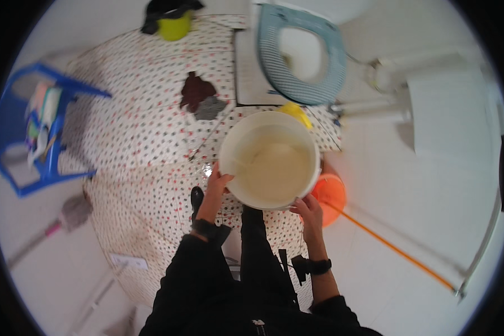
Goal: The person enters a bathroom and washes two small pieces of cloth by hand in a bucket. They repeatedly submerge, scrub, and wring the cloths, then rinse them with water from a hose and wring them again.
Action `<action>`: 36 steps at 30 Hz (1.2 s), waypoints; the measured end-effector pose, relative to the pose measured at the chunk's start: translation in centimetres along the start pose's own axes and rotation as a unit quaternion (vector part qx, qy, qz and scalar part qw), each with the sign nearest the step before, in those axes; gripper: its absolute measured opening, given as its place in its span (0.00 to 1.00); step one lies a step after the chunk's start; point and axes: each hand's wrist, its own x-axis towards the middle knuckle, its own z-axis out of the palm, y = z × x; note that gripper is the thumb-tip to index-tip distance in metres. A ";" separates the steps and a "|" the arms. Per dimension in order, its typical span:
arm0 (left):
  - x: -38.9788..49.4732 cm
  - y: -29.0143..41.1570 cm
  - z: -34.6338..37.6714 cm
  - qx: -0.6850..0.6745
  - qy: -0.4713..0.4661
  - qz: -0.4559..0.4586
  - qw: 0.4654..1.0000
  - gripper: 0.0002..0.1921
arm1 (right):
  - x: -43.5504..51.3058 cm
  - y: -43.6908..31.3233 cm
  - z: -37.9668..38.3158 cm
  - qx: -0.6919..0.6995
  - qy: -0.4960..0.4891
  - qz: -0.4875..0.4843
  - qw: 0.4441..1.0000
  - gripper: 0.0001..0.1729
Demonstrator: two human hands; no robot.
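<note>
Between my two hands is a large white plastic bucket (227,145) with cloudy, pale liquid (275,172) in it. My left hand (216,180) grips its near left rim, the thumb lying over the edge. At the near right, my right hand (310,208) holds the rim with its fingertips; part of that grip is hidden under the bucket's side. Behind the bucket's far edge a yellow cloth or piece (296,113) shows in part. An orange bucket (336,195) stands right beside my right hand, with an orange stick (395,248) leaning in it.
A toilet with a blue-grey seat cover (334,80) stands ahead. Dark red (197,90) and grey cloths (211,108) lie on the wet dotted tile floor (151,130). To the left are a blue plastic stool (8,126) bearing cleaning items, a mop (75,212) and a lime-green bin (175,27).
</note>
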 end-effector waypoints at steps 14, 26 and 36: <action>-1.8 -6.6 0.5 0.095 0.048 -0.157 0.982 0.23 | -0.8 16.9 -21.2 0.067 0.208 0.186 0.958 0.24; 8.7 -7.7 5.1 0.095 0.119 0.001 0.988 0.28 | -0.7 18.4 -38.6 0.077 0.375 0.125 0.915 0.42; 13.4 -8.6 3.6 0.008 0.136 -0.064 0.989 0.56 | 6.8 14.6 -29.0 0.120 0.321 0.026 0.939 0.21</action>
